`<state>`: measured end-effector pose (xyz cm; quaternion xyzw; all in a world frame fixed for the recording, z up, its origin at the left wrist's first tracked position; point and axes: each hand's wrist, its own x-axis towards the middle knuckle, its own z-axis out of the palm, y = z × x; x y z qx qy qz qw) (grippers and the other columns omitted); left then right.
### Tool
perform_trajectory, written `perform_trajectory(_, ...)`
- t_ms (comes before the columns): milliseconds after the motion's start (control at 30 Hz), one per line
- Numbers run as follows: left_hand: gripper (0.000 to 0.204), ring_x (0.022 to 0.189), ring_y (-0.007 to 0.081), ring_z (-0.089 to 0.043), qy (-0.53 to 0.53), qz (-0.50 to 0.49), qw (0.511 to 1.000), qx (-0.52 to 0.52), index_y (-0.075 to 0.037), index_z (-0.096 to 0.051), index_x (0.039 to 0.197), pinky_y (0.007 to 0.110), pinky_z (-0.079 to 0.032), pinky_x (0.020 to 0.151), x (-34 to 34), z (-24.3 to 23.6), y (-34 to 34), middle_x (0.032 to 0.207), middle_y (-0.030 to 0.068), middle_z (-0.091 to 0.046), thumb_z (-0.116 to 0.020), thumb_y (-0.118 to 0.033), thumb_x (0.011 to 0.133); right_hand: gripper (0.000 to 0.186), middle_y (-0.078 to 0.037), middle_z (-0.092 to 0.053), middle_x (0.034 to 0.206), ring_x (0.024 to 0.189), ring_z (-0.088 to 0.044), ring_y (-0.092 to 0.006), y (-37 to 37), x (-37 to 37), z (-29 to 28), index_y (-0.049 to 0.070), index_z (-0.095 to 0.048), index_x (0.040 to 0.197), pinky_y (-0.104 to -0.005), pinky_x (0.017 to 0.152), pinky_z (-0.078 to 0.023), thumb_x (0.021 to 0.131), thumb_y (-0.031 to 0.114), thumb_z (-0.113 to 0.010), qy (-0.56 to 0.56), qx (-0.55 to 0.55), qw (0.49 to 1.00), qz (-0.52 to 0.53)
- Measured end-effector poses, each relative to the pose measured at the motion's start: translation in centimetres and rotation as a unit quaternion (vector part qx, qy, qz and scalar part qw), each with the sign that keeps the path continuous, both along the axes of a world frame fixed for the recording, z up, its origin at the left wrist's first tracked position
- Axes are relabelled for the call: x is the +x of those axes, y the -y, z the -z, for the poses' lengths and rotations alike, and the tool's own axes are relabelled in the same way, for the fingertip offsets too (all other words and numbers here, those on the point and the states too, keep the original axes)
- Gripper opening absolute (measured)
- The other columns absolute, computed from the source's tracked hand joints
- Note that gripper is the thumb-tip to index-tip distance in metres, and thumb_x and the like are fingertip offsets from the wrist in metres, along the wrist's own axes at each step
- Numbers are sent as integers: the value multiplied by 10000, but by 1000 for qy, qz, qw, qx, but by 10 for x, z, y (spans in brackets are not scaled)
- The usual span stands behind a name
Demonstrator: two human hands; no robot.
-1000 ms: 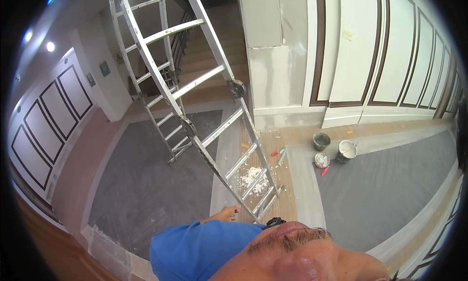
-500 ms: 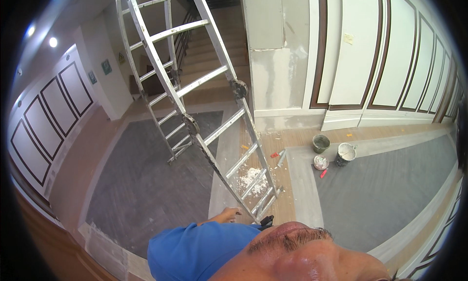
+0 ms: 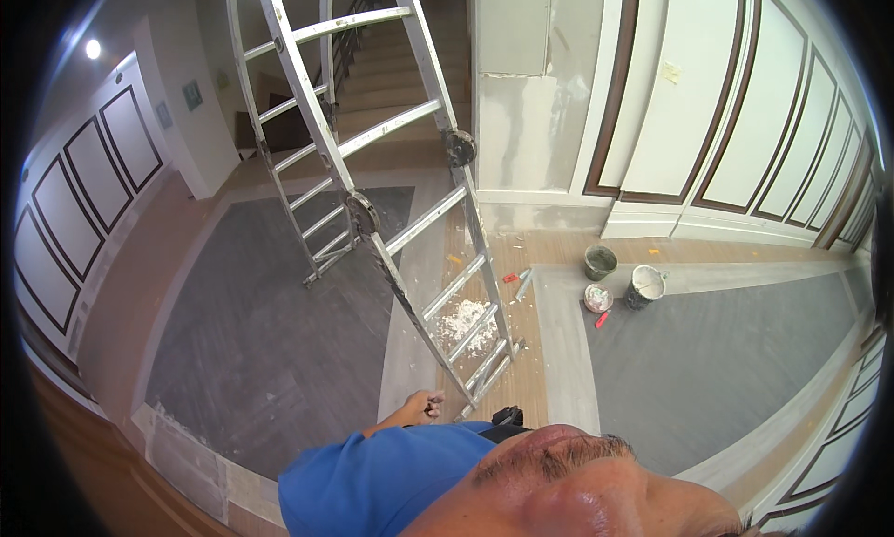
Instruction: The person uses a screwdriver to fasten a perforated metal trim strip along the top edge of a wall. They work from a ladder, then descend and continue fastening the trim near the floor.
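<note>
My left hand point(image 3: 423, 407) is low in the middle of the view, beyond my blue sleeve. Its fingers are curled, and a small dark thing shows at them, too small to make out. Nearest to it is the foot of an aluminium stepladder point(image 3: 391, 138), which stands unfolded with dark hinges and stained rails. The hand appears apart from the ladder. White crumbled debris point(image 3: 466, 325) lies on the floor behind the lower rungs. My right hand does not show.
Right of the ladder are a dark bucket point(image 3: 601, 262), a white-smeared bucket point(image 3: 644, 287) and a small tub point(image 3: 598, 299). A red-handled tool point(image 3: 602, 320) and a scraper-like tool point(image 3: 524, 285) lie nearby. Grey sheeting point(image 3: 279, 323) covers the floor; stairs point(image 3: 410, 90) rise behind.
The view has shifted, so the ladder's lower part, the buckets and the floor sit higher and slightly left in the picture. My left hand also appears slightly further left, its fingers more curled.
</note>
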<state>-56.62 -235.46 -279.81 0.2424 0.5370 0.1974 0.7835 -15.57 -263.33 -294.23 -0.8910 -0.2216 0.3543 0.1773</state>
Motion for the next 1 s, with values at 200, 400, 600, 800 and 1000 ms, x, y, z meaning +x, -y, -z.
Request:
perform_trajectory(200, 153, 561, 157, -474, 35, -152, 981, -114, -23, -631, 988, 308, -386, 493, -15, 56, -17, 723, 57, -569, -536, -143, 980, 570, -241, -729, 834, 817, -723, -357, -30, -27, -18, -67, -732, 860, -467, 717, -527, 874, 502, -704, 7, 8, 1000, -17)
perform_trajectory(400, 137, 664, 185, -557, 5, -59, 996, -72, -10, -650, 1034, 354, -477, 561, -60, 104, -25, 832, 76, -615, -691, -91, 932, 574, -245, -728, 838, 824, -722, -363, -68, -68, -25, -68, -732, 862, -469, 722, -528, 872, 506, -703, 13, 12, 999, -27)
perform_trajectory(600, 186, 767, 210, -623, 85, -55, 993, -53, 5, -663, 1103, 354, -516, 640, -109, 105, -39, 911, 104, -657, -651, -105, 953, 579, -248, -728, 842, 831, -721, -369, -96, -120, -32, -68, -732, 864, -472, 726, -528, 871, 510, -701, 18, 17, 999, -35)
perform_trajectory(800, 226, 771, 216, -626, 102, -92, 987, -82, 6, -667, 1147, 379, -530, 668, -160, 127, -56, 869, 111, -662, -588, -74, 950, 583, -252, -727, 846, 838, -720, -375, -113, -175, -35, -69, -732, 867, -474, 731, -528, 869, 514, -700, 25, 15, 999, -41)
perform_trajectory(1000, 311, 855, 222, -627, 112, -46, 992, -30, 14, -612, 1272, 366, -535, 733, -213, 148, -74, 1026, 125, -682, -587, -39, 967, 588, -256, -726, 851, 845, -719, -380, -117, -219, -34, -69, -732, 869, -477, 735, -529, 868, 518, -699, 27, 8, 998, -53)
